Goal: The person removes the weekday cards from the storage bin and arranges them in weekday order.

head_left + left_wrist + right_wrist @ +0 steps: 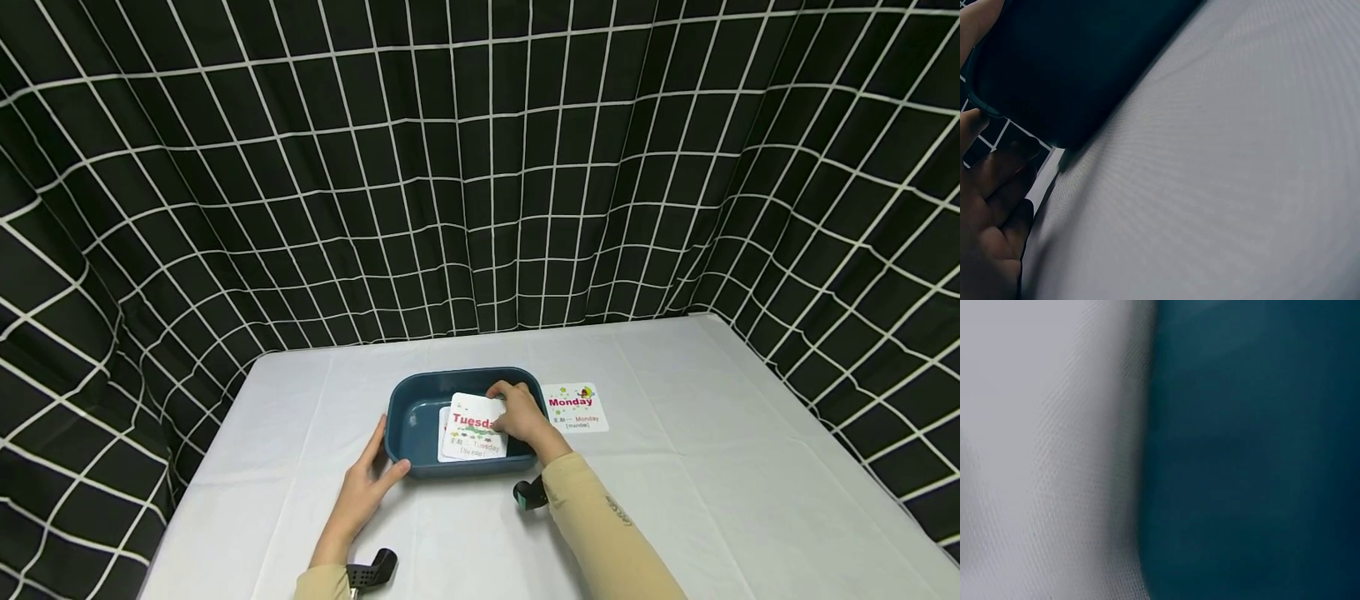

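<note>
A dark blue plastic bin (pixel 414 425) stands on the table, with white word cards inside it. My right hand (pixel 522 417) reaches in over the bin's right end and pinches the top card, a white "Tuesday" card (pixel 474 442). Under it shows the edge of another white card (pixel 442 450). My left hand (pixel 363 487) holds the bin's near left corner, thumb on the near rim and fingers along the left end. The left wrist view shows the bin's wall (pixel 1079 62) with fingers (pixel 1007 181) at its end; the right wrist view shows only bin wall (pixel 1241 456) and cloth.
A "Monday" card (pixel 576 408) lies face up on the white tablecloth (pixel 675 400), just right of the bin. A black curtain (pixel 480 183) with a white grid surrounds the table's back and sides. Black camera mounts (pixel 372 571) are on both wrists.
</note>
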The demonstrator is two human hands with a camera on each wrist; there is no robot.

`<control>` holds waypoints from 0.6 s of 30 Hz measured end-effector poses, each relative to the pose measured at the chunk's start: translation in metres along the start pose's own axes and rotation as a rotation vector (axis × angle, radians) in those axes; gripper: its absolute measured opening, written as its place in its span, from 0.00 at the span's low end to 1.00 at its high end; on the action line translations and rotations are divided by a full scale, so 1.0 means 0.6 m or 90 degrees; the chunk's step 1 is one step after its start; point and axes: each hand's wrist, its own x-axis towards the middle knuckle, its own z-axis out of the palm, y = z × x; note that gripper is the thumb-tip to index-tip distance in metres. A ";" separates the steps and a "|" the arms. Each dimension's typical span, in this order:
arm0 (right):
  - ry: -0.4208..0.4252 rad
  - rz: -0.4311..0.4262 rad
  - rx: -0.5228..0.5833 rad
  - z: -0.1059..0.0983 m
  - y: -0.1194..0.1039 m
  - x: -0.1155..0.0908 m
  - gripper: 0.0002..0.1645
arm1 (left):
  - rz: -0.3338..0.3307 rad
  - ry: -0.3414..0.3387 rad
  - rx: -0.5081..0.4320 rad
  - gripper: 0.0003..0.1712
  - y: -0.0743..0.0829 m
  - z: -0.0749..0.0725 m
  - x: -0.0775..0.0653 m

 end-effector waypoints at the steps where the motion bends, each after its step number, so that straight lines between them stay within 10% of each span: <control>1: 0.007 -0.004 0.013 -0.003 -0.001 0.000 0.27 | 0.001 0.000 -0.001 0.46 0.001 0.000 0.000; 18: 0.050 0.023 0.489 -0.030 0.009 -0.004 0.21 | -0.006 0.000 0.009 0.46 0.003 0.000 0.001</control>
